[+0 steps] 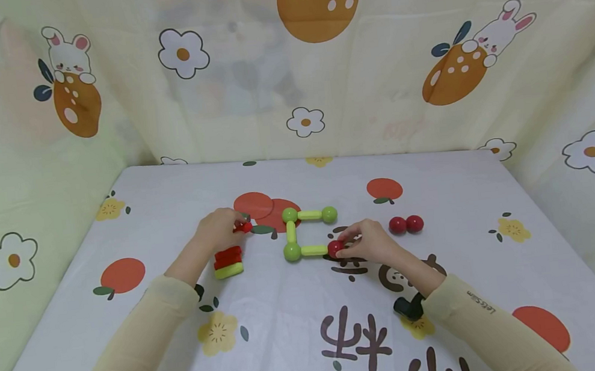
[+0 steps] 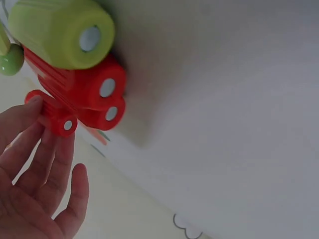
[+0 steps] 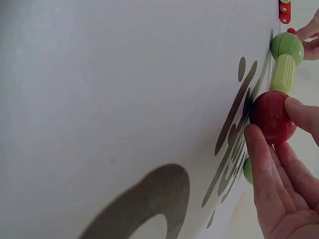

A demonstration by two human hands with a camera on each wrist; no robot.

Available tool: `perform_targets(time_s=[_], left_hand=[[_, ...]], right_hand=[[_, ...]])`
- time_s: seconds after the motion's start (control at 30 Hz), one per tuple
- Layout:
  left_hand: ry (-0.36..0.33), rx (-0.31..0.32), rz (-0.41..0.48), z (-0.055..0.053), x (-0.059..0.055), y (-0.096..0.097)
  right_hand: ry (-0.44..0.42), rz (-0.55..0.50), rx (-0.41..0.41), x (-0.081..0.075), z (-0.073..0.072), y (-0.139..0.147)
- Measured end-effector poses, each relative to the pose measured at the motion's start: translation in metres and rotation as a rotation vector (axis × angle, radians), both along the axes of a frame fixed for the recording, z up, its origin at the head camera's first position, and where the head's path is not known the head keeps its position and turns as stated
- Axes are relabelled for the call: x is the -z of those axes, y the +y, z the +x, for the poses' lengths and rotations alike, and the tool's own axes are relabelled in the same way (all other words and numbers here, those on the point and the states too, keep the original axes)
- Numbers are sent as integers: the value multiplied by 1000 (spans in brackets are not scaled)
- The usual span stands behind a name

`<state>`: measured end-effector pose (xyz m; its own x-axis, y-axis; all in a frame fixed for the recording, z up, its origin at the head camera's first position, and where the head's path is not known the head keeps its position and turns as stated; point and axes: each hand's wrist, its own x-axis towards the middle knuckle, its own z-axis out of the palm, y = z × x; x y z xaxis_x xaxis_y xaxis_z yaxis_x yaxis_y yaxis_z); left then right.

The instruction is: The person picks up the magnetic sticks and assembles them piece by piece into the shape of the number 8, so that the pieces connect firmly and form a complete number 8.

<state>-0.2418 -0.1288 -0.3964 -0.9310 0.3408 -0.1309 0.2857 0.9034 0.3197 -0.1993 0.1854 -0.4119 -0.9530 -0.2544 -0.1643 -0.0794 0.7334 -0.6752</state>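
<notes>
Between thumb and fingers my left hand (image 1: pixel 218 229) pinches a red magnetic rod (image 2: pixel 59 119), held just past a small group of rods. That group has red rods (image 1: pixel 227 257) beside a light green rod (image 1: pixel 229 270). My right hand (image 1: pixel 370 242) pinches a red ball (image 3: pixel 273 117) at the end of a light green rod (image 1: pixel 314 250). This rod belongs to a C-shaped figure of light green rods and green balls (image 1: pixel 292 251), lying flat on the table. The figure's upper arm ends in another green ball (image 1: pixel 329 214).
Two red balls (image 1: pixel 406 225) sit side by side to the right of my right hand. The table (image 1: pixel 280 332) has a white cloth printed with fruit, flowers and characters. Patterned curtains (image 1: pixel 244 94) close off the back and sides.
</notes>
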Motion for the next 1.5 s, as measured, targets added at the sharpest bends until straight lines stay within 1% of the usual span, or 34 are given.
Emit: perform_targets(time_s=[0.13,0.4,0.5,0.63,0.77,0.9,0.97,1.13,1.23,1.37,1.5], left_hand=[[-8,1,37,2,-1,3],[-75,14,146,12,-8,11],[-78,21,183,16,-8,15],[-109,13,235,24,-4,21],[-186,-29,297,33,1,26],[-268,-67,343,42,4,31],[-306,-76,367,46,4,33],[-402,-129,421,55,9,37],[-442,-158,435,59,13,40],[-481,-188,452,62,18,46],[-510,-226,488,64,22,54]], right_hand=[[-4,-1,2,0,0,-1],[-17,-6,13,0,1,-1],[-12,-3,13,0,1,-2],[-14,-6,21,-1,2,-2],[-17,-5,28,-1,3,-3],[-19,0,35,-2,4,-3],[-20,-1,35,-2,3,-3],[-19,-5,29,-2,3,-3],[-15,-6,18,-3,3,-2],[-13,-8,11,-2,3,-1],[-21,-8,26,-2,3,-2]])
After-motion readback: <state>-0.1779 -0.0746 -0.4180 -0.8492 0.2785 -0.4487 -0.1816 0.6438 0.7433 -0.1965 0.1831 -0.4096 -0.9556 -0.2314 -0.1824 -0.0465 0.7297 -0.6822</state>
